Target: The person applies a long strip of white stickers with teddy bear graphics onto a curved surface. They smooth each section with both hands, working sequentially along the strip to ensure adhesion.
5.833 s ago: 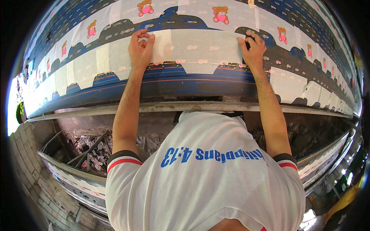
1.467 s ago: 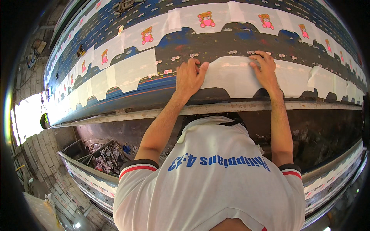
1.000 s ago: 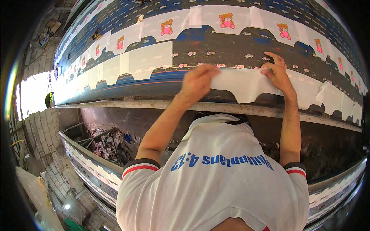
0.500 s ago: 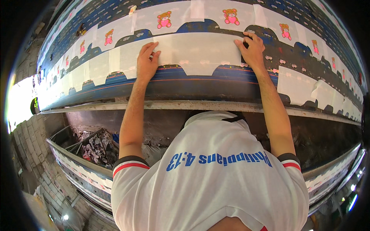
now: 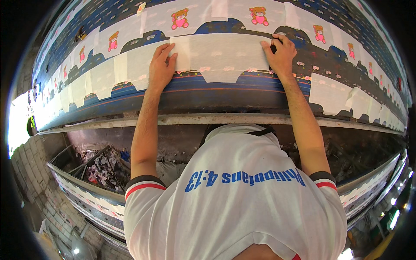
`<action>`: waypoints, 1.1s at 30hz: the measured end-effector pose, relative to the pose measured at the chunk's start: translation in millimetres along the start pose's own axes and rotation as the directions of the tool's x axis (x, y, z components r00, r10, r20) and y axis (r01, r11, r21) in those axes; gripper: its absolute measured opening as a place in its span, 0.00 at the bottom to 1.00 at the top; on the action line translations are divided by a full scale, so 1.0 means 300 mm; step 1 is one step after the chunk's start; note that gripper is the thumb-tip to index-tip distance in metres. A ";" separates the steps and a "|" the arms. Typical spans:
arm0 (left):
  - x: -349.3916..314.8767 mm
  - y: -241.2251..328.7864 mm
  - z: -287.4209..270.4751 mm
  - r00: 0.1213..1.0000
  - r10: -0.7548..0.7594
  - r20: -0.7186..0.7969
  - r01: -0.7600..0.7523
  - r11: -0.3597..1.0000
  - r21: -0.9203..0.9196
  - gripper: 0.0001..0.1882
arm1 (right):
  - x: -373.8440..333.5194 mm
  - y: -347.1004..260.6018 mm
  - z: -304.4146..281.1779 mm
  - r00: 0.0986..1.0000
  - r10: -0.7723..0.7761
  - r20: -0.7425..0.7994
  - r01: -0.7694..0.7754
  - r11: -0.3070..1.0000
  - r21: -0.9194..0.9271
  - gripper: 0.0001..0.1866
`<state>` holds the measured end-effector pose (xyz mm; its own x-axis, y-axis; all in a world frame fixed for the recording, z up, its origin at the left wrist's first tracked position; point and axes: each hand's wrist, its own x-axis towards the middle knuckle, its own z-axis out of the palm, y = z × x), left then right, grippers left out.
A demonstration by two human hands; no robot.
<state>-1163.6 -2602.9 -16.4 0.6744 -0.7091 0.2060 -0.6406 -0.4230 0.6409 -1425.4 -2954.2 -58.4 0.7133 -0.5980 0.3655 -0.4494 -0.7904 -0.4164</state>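
Observation:
A white cut piece of fabric (image 5: 225,54) with a tab on its near edge lies flat on the dark blue, sloping printing table (image 5: 242,99). At its left end rests my left hand (image 5: 163,65), fingers extended and thumb apart. My right hand (image 5: 282,56) is at the other end, its thumb on the fabric and its bent index finger on the far corner, with a gap between them. Beyond the piece runs a row of white pieces printed with a brown bear holding a pink heart (image 5: 258,16).
More white pieces (image 5: 331,93) lie right of my hands, and others continue left. A metal rail (image 5: 216,119) borders the table's near side. Behind me stand another table with white pieces (image 5: 86,195) and a heap of scraps (image 5: 102,167). Brick paving (image 5: 41,169) shows at left.
The view has shifted slightly, so the table sits a little further left and up. Both hands stay at the ends of the same fabric piece, with hardly any change in their pose.

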 end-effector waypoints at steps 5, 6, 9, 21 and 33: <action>0.008 0.014 0.002 0.999 -0.037 0.035 0.036 0.998 0.047 0.20 | -0.005 -0.014 0.004 1.000 0.016 0.003 -0.016 1.000 -0.026 0.21; 0.013 0.020 0.003 0.997 -0.050 0.052 0.047 0.997 0.056 0.20 | -0.009 -0.013 0.002 1.000 0.015 -0.001 -0.015 1.000 -0.025 0.21; 0.014 0.036 0.020 0.999 -0.047 0.000 0.046 0.976 0.214 0.20 | -0.008 -0.018 -0.006 1.000 0.016 -0.003 -0.016 1.000 -0.014 0.21; 0.076 0.350 0.505 0.993 0.112 0.022 -0.106 0.839 0.534 0.48 | -0.251 0.213 -0.401 0.989 0.127 0.070 -0.145 0.895 0.423 0.17; -0.005 1.184 1.050 0.947 0.269 0.178 -0.296 0.943 0.151 0.26 | -0.314 0.945 -0.840 0.985 0.035 0.171 -0.061 0.986 0.152 0.14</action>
<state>-1508.0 -2929.9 -22.0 0.4008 -0.8852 0.2362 -0.8594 -0.2739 0.4317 -1755.6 -3155.2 -1.2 0.7786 -0.5938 0.2029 -0.4054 -0.7228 -0.5596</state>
